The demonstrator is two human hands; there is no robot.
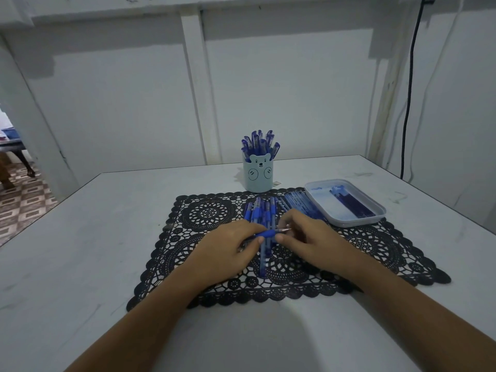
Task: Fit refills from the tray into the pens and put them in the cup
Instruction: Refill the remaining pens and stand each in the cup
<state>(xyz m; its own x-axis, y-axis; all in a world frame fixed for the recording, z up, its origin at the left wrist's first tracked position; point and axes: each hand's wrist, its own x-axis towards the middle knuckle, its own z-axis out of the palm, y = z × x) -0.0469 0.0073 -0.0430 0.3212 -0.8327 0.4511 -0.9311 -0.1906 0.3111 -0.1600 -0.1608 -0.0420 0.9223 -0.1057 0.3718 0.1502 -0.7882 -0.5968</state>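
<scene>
Pen (pixel 265 233) gripped over the mat (pixel 214 218): left hand (pixel 228 251) holds its barrel, right hand (pixel 308 237) pinches its tip.

Cup (pixel 258 175) at rear edge of mat (pixel 209 218), pens (pixel 261 210) mid-mat, tray (pixel 349 224) with probable refills (pixel 351 204) at right.
</scene>
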